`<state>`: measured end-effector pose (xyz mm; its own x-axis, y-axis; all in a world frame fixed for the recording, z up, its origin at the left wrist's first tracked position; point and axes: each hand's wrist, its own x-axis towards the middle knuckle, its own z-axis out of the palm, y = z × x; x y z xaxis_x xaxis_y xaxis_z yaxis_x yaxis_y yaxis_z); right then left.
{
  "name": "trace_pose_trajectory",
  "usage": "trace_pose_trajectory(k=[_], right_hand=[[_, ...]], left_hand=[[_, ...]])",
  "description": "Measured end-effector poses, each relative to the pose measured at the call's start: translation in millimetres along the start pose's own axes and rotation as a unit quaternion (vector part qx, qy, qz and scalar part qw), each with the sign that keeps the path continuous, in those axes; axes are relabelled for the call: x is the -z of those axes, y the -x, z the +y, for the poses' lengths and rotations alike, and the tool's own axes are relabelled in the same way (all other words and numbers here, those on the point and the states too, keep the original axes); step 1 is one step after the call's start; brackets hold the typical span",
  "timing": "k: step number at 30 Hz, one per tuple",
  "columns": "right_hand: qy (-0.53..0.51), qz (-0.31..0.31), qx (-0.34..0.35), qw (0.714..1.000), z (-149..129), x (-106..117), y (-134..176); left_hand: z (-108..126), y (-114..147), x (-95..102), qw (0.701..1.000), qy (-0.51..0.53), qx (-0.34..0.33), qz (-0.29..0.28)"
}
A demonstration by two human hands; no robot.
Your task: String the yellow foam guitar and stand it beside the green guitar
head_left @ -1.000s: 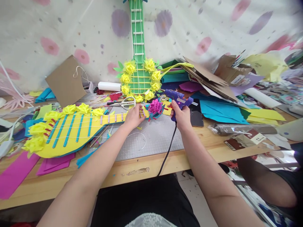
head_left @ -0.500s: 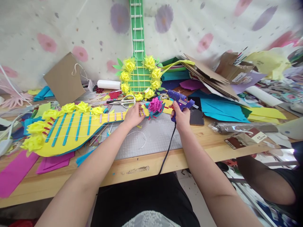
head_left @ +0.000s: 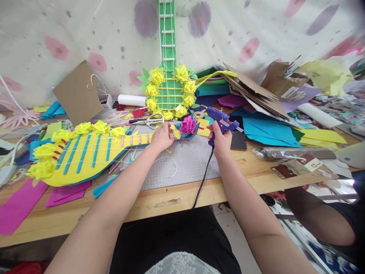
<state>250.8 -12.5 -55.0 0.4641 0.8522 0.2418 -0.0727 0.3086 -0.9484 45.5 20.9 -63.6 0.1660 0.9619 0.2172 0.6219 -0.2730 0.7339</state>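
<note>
A yellow craft lute (head_left: 94, 156) with blue strips and yellow paper flowers lies across the table, its neck pointing right. My left hand (head_left: 163, 137) is closed around the end of that neck, beside a magenta paper flower (head_left: 188, 125). Part of the neck is hidden under the fingers. My right hand (head_left: 221, 139) grips a purple glue gun (head_left: 221, 117) by its handle; the nozzle points up and left, a little right of the flower. A black cord (head_left: 203, 182) runs down from the gun. White-handled scissors (head_left: 151, 121) lie just behind my left hand.
A grey cutting mat (head_left: 185, 167) lies under the neck. Behind stands a green craft instrument (head_left: 170, 89) ringed with yellow flowers. Blue sheets (head_left: 268, 129) and cardboard (head_left: 256, 91) are piled right, magenta sheets (head_left: 21, 205) left. Another person's arm (head_left: 316, 220) shows at right.
The whole view has shifted slightly. My right hand has moved the glue gun slightly rightward; my left hand keeps its place on the neck.
</note>
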Motion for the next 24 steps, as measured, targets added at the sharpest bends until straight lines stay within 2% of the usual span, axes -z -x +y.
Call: trace_pose_trajectory(k=[8, 13, 18, 24], right_hand=[[0.012, 0.003, 0.0, 1.0, 1, 3, 0], [0.004, 0.015, 0.008, 1.0, 5, 7, -6], [-0.033, 0.032, 0.001, 0.999, 7, 9, -11], [-0.044, 0.024, 0.011, 0.999, 9, 10, -14]], left_hand=[[6, -1, 0.9, 0.999, -0.016, 0.025, -0.016], [8, -1, 1.8, 0.999, 0.016, 0.031, -0.005], [8, 0, 1.7, 0.999, -0.036, 0.016, -0.012], [8, 0, 1.1, 0.998, -0.06, 0.009, -0.012]])
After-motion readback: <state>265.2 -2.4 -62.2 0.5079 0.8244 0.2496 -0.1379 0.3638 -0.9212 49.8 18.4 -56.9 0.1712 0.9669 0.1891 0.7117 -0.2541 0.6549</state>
